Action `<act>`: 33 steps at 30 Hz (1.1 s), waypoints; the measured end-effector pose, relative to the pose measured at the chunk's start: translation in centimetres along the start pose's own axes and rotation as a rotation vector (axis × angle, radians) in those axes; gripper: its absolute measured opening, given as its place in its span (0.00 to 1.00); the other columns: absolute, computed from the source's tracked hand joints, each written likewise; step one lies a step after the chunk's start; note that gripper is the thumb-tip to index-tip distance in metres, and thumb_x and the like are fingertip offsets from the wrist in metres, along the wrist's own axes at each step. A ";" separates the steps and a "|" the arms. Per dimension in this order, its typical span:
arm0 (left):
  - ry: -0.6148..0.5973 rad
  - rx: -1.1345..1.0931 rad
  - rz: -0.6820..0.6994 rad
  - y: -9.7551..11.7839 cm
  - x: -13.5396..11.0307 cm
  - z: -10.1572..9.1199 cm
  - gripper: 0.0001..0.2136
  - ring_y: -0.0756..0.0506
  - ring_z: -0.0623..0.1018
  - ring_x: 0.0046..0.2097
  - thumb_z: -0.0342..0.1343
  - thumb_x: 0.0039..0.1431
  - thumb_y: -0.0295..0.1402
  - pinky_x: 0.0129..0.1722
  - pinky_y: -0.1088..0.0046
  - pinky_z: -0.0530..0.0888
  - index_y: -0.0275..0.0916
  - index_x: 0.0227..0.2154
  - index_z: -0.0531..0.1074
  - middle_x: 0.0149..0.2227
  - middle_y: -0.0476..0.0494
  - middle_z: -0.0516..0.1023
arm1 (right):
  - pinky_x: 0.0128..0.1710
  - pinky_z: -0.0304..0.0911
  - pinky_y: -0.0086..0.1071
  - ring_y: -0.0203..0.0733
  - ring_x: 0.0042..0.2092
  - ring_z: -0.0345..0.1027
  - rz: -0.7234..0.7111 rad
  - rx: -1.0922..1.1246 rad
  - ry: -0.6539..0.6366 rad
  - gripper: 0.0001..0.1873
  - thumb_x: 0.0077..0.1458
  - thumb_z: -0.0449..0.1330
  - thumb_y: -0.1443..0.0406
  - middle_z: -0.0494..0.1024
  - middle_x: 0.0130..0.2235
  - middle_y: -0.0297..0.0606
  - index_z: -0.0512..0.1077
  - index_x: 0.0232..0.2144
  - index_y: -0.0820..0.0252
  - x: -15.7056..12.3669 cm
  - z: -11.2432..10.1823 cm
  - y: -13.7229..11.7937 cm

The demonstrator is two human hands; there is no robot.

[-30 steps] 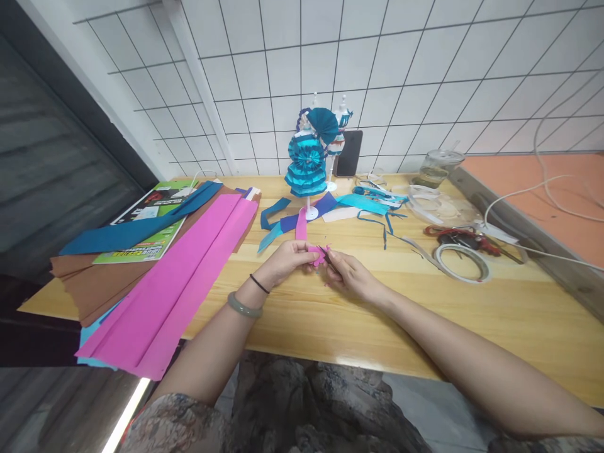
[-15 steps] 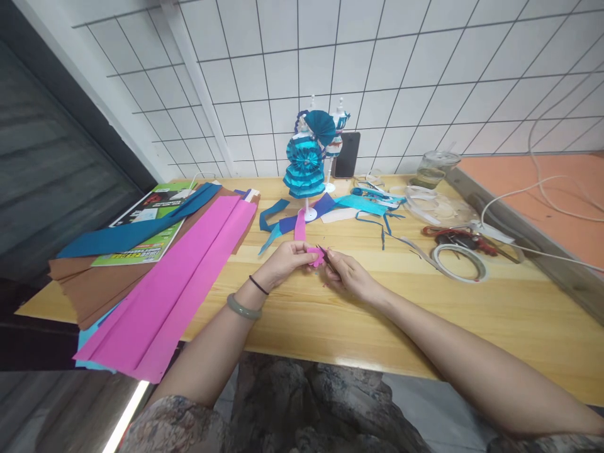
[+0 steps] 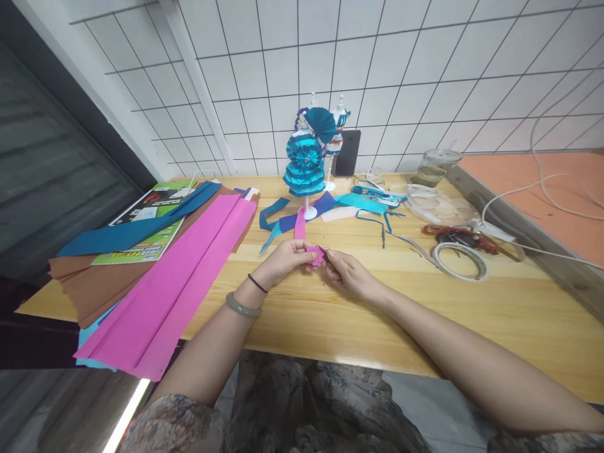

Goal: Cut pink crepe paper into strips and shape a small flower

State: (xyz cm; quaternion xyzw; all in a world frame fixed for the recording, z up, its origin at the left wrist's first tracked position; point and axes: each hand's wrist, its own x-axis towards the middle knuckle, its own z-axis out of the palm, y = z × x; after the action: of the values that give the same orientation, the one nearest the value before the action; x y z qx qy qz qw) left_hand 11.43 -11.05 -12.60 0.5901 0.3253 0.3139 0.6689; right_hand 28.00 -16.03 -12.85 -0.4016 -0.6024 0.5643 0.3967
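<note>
Between the thumb and fingers of my left hand (image 3: 293,257) is a small piece of pink crepe paper (image 3: 314,255) with a scalloped edge. My right hand (image 3: 346,270) is closed round small dark scissors (image 3: 323,253), whose pointed tips touch or nearly touch the pink piece. Their handles are mostly hidden by my fingers. Just beyond my hands a pink paper strip (image 3: 300,225) lies on the wooden table (image 3: 302,321). Behind it stands a small dress form (image 3: 304,165) covered in pleated teal paper, with similar forms partly hidden at its back.
Pink paper sheets (image 3: 174,283), brown paper (image 3: 99,283), a teal strip (image 3: 136,225) and a magazine (image 3: 153,242) lie at left. Toward the right are blue scraps (image 3: 365,202), a tape roll (image 3: 460,262), tangled cords (image 3: 457,236) and a glass (image 3: 436,167). A phone (image 3: 348,153) leans against the wall.
My hands stay almost in place, with only a slight shift of the fingers and scissors at the pink piece. The whole view has moved very slightly.
</note>
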 end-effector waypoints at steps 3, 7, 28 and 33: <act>-0.009 0.001 0.012 -0.1 0.0 0.0 0.12 0.53 0.71 0.26 0.59 0.47 0.36 0.29 0.75 0.68 0.31 0.28 0.70 0.28 0.43 0.74 | 0.20 0.53 0.27 0.30 0.17 0.44 0.006 -0.014 0.008 0.23 0.57 0.42 0.48 0.51 0.15 0.24 0.56 0.20 0.58 0.0 0.0 0.0; -0.019 0.002 0.011 -0.2 0.1 -0.2 0.12 0.53 0.71 0.26 0.59 0.47 0.36 0.29 0.75 0.68 0.31 0.30 0.70 0.29 0.43 0.74 | 0.20 0.54 0.27 0.30 0.18 0.43 0.012 -0.008 0.001 0.23 0.56 0.43 0.48 0.51 0.15 0.24 0.56 0.20 0.58 0.1 -0.2 0.2; 0.045 0.011 0.011 0.2 -0.2 0.0 0.15 0.52 0.73 0.26 0.61 0.45 0.38 0.29 0.75 0.68 0.30 0.31 0.70 0.27 0.43 0.75 | 0.18 0.49 0.25 0.30 0.18 0.43 0.001 -0.072 0.009 0.22 0.56 0.43 0.48 0.51 0.17 0.24 0.57 0.22 0.57 0.3 -0.7 0.6; 0.079 0.004 0.015 0.4 -0.2 0.3 0.15 0.52 0.73 0.26 0.62 0.44 0.37 0.30 0.75 0.68 0.31 0.32 0.68 0.26 0.45 0.75 | 0.18 0.45 0.26 0.30 0.19 0.43 -0.008 -0.125 0.005 0.22 0.57 0.42 0.49 0.51 0.17 0.25 0.57 0.22 0.58 0.3 -0.8 0.5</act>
State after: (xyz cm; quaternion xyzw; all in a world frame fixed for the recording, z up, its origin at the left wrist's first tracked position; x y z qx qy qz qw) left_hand 11.53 -11.37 -12.11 0.5810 0.3478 0.3412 0.6520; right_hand 28.70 -15.46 -13.29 -0.4245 -0.6373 0.5229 0.3745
